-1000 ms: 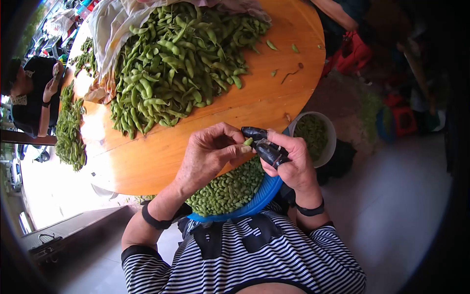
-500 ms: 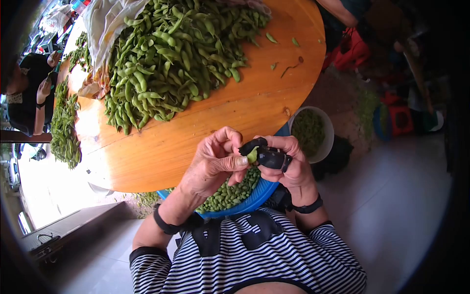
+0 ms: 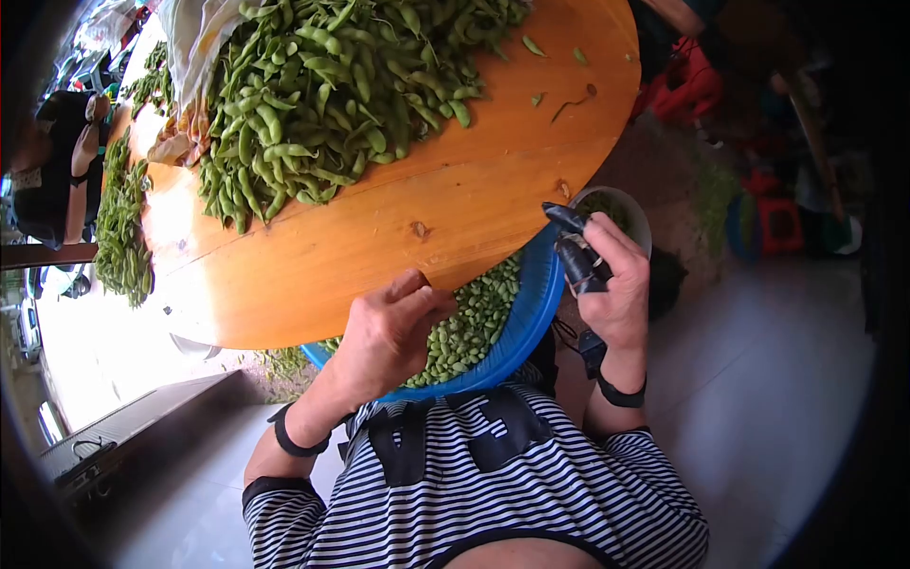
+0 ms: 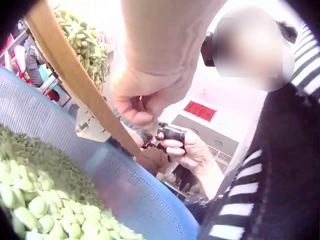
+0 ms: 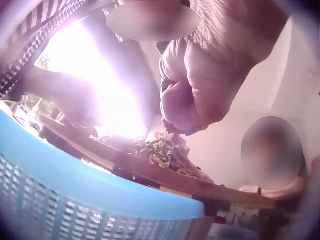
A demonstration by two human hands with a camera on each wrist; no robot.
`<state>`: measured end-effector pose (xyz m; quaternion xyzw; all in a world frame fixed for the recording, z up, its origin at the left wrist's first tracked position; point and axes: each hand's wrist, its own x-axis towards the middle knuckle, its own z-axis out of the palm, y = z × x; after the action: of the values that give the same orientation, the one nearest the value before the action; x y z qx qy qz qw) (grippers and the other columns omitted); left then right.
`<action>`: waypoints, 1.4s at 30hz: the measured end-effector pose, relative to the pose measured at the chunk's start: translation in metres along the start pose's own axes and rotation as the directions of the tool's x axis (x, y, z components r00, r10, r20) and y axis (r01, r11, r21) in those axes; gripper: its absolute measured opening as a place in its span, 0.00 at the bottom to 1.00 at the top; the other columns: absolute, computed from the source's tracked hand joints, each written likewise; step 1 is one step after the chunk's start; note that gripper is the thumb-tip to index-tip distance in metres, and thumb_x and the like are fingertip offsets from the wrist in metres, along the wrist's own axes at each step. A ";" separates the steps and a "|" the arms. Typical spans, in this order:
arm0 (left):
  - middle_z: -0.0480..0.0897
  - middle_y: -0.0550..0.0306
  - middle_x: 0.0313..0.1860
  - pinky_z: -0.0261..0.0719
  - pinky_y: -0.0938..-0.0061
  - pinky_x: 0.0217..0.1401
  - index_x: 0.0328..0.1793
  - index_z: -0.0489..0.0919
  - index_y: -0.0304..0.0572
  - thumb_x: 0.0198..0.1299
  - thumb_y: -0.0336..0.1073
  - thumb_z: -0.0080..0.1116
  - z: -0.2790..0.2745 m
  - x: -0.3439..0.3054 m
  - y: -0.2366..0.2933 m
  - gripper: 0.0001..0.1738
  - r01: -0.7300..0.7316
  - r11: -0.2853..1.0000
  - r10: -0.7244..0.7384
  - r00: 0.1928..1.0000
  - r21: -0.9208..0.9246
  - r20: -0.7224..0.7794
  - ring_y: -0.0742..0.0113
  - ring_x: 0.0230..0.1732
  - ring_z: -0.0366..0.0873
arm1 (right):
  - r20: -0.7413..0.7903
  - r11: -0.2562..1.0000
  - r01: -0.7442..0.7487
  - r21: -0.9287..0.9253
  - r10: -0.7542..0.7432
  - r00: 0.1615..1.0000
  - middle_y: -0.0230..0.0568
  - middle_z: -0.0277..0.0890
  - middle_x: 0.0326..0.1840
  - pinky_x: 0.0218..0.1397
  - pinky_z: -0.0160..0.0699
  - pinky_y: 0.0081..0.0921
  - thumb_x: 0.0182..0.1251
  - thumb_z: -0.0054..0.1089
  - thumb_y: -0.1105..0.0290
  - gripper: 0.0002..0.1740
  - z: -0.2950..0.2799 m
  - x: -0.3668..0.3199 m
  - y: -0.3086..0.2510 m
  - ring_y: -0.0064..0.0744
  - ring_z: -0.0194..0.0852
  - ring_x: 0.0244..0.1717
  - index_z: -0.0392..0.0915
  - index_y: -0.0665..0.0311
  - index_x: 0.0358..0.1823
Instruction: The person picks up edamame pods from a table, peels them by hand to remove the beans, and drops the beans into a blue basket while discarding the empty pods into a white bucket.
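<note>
1. One wooden table fills the upper middle of the head view; half a second ago both hands met at its near edge around a green pod, and now they are well apart, with no pod visible between them.
2. One large heap of pods, too many to count, covers the table's far side. Their long axes run every way, though many at the fringe point toward the near edge.
3. One smaller heap lines the left edge.
4. One blue basket sits below the near edge, with shelled beans inside.
5. The left hand is over the basket, fingers curled; whether it holds anything cannot be told.
6. The right hand, now farther right, wears two black finger covers, a narrow gap between them.
7. Two loose pods lie toward the right edge, the nearer to the heap slanting rightward and nearward.
</note>
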<state>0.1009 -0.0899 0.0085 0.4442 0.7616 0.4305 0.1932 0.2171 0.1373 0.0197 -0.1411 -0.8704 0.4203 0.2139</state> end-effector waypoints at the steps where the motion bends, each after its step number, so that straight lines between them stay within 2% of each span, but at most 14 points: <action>1: 0.78 0.47 0.36 0.77 0.65 0.34 0.40 0.79 0.36 0.49 0.13 0.58 0.004 -0.004 -0.002 0.14 -0.056 0.994 0.057 0.998 0.089 -0.009 0.47 0.36 0.80 | 0.011 0.996 -0.074 0.039 0.074 0.997 0.41 0.63 0.28 0.33 0.68 0.26 0.48 0.55 0.85 0.22 -0.002 -0.003 0.001 0.35 0.65 0.27 0.79 0.71 0.48; 6: 0.79 0.49 0.37 0.79 0.65 0.33 0.44 0.76 0.34 0.51 0.14 0.56 0.011 0.001 0.000 0.14 -0.055 0.981 0.048 0.998 0.186 0.043 0.51 0.36 0.82 | 0.137 0.994 -0.039 0.098 0.026 0.990 0.40 0.67 0.30 0.32 0.69 0.26 0.54 0.58 0.82 0.16 0.005 -0.012 0.000 0.34 0.67 0.27 0.78 0.73 0.47; 9: 0.81 0.53 0.40 0.82 0.75 0.33 0.46 0.74 0.33 0.61 0.17 0.53 0.014 0.016 0.002 0.09 0.061 0.964 -0.075 0.996 -0.258 -0.046 0.70 0.35 0.84 | 0.173 0.966 -0.016 0.259 -0.030 0.985 0.41 0.67 0.31 0.33 0.69 0.24 0.53 0.59 0.79 0.19 0.019 -0.010 -0.009 0.32 0.68 0.28 0.77 0.74 0.48; 12: 0.82 0.49 0.34 0.83 0.74 0.41 0.50 0.73 0.33 0.54 0.15 0.53 0.018 0.035 0.023 0.17 0.256 0.717 -0.252 0.962 -0.648 0.101 0.59 0.36 0.85 | 0.106 0.962 -0.013 0.271 -0.017 0.994 0.42 0.67 0.33 0.34 0.69 0.24 0.53 0.58 0.77 0.19 0.030 -0.006 -0.014 0.33 0.68 0.30 0.77 0.75 0.48; 14: 0.83 0.48 0.39 0.84 0.74 0.43 0.52 0.73 0.32 0.53 0.14 0.53 0.020 0.048 0.029 0.19 0.210 0.752 -0.226 0.973 -0.624 0.055 0.58 0.41 0.85 | 0.008 0.942 -0.040 0.333 0.040 0.999 0.42 0.67 0.33 0.35 0.69 0.22 0.53 0.55 0.76 0.16 0.024 -0.004 -0.009 0.33 0.69 0.30 0.77 0.74 0.44; 16: 0.82 0.48 0.44 0.84 0.71 0.41 0.53 0.72 0.32 0.49 0.13 0.54 0.012 0.067 0.037 0.22 -0.062 0.894 0.049 0.998 -0.443 -0.041 0.53 0.46 0.84 | -0.019 0.853 -0.278 0.441 0.319 0.948 0.42 0.67 0.33 0.36 0.70 0.23 0.50 0.53 0.80 0.14 0.005 -0.002 -0.001 0.32 0.70 0.31 0.76 0.73 0.41; 18: 0.81 0.50 0.46 0.83 0.70 0.39 0.53 0.75 0.33 0.51 0.13 0.55 -0.004 0.090 0.025 0.21 -0.161 0.966 0.158 0.987 -0.204 -0.028 0.56 0.48 0.82 | -0.361 0.975 -0.208 0.073 0.220 0.906 0.46 0.69 0.34 0.38 0.74 0.29 0.49 0.52 0.82 0.16 -0.011 0.006 0.020 0.40 0.74 0.33 0.75 0.73 0.42; 20: 0.78 0.51 0.43 0.82 0.67 0.41 0.49 0.79 0.36 0.51 0.15 0.54 -0.010 0.115 -0.004 0.18 -0.235 0.921 0.281 0.953 0.311 -0.112 0.52 0.44 0.79 | -0.439 0.919 -0.153 -0.364 -0.025 0.898 0.50 0.73 0.36 0.43 0.75 0.37 0.50 0.53 0.83 0.18 -0.037 0.002 0.051 0.53 0.76 0.37 0.75 0.73 0.46; 22: 0.75 0.51 0.37 0.80 0.64 0.42 0.46 0.81 0.38 0.50 0.18 0.53 -0.019 0.142 -0.019 0.16 -0.254 0.806 0.372 0.920 0.535 -0.123 0.51 0.41 0.76 | -0.413 0.863 -0.281 -0.420 0.095 0.906 0.54 0.75 0.40 0.47 0.75 0.40 0.51 0.52 0.83 0.21 -0.056 -0.006 0.059 0.60 0.75 0.42 0.75 0.73 0.51; 31: 0.73 0.53 0.44 0.81 0.64 0.43 0.43 0.82 0.41 0.47 0.23 0.58 -0.023 0.177 -0.038 0.14 -0.292 0.602 0.332 0.938 0.743 0.100 0.55 0.48 0.75 | -0.388 0.912 -0.273 -0.306 0.143 0.911 0.57 0.78 0.41 0.50 0.77 0.36 0.45 0.52 0.85 0.24 -0.047 -0.017 0.058 0.56 0.80 0.44 0.75 0.78 0.49; 34: 0.78 0.52 0.42 0.81 0.68 0.39 0.45 0.81 0.40 0.53 0.24 0.59 -0.026 0.172 -0.032 0.13 -0.257 0.794 0.365 0.926 0.550 -0.095 0.62 0.40 0.80 | -0.279 0.975 -0.204 -0.089 0.173 0.945 0.54 0.77 0.36 0.47 0.76 0.29 0.46 0.51 0.85 0.22 -0.030 -0.006 0.041 0.46 0.78 0.36 0.76 0.76 0.47; 36: 0.82 0.56 0.36 0.78 0.76 0.32 0.47 0.81 0.39 0.60 0.26 0.60 -0.033 0.162 -0.018 0.10 -0.088 0.994 0.096 0.988 0.071 -0.124 0.73 0.29 0.80 | -0.216 0.984 -0.147 0.100 0.166 0.962 0.43 0.78 0.33 0.43 0.74 0.22 0.54 0.48 0.85 0.21 -0.014 0.000 0.027 0.27 0.75 0.34 0.78 0.72 0.51; 40: 0.83 0.63 0.31 0.68 0.83 0.20 0.49 0.82 0.36 0.66 0.29 0.60 -0.031 0.121 -0.002 0.08 0.285 0.741 -0.170 0.956 -0.608 0.240 0.80 0.19 0.73 | 0.020 0.889 -0.239 0.390 0.251 0.968 0.33 0.74 0.30 0.32 0.69 0.16 0.58 0.48 0.86 0.23 0.000 0.014 -0.012 0.16 0.69 0.27 0.78 0.70 0.55; 42: 0.83 0.60 0.28 0.68 0.82 0.18 0.46 0.83 0.33 0.64 0.31 0.63 -0.025 0.104 -0.002 0.09 0.388 0.697 -0.215 0.916 -0.603 0.340 0.78 0.18 0.75 | 0.043 0.881 -0.238 0.409 0.242 0.969 0.32 0.70 0.28 0.27 0.67 0.15 0.59 0.49 0.85 0.20 0.009 0.014 -0.015 0.14 0.66 0.25 0.78 0.71 0.54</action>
<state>0.0272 -0.0146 0.0297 0.2645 0.5932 0.5753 0.4973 0.1992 0.1283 0.0307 -0.2014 -0.7372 0.6166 0.1890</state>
